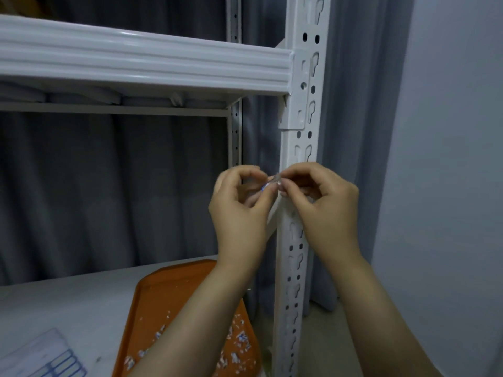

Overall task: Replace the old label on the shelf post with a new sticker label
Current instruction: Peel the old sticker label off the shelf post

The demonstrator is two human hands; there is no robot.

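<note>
A white perforated shelf post (292, 254) runs down the right of the view. In front of it, at mid-height, both hands meet. My left hand (241, 210) and my right hand (324, 205) pinch a small label piece (273, 183) with blue print between their fingertips. The fingers hide most of the piece, and I cannot tell whether it touches the post. A sheet of blue-bordered sticker labels (54, 360) lies on the lower shelf at the bottom left.
An orange tray (163, 300) strewn with several torn label scraps sits on the lower shelf under my left forearm. A white shelf beam (141, 63) crosses above. Grey curtains hang behind, and a pale wall stands to the right.
</note>
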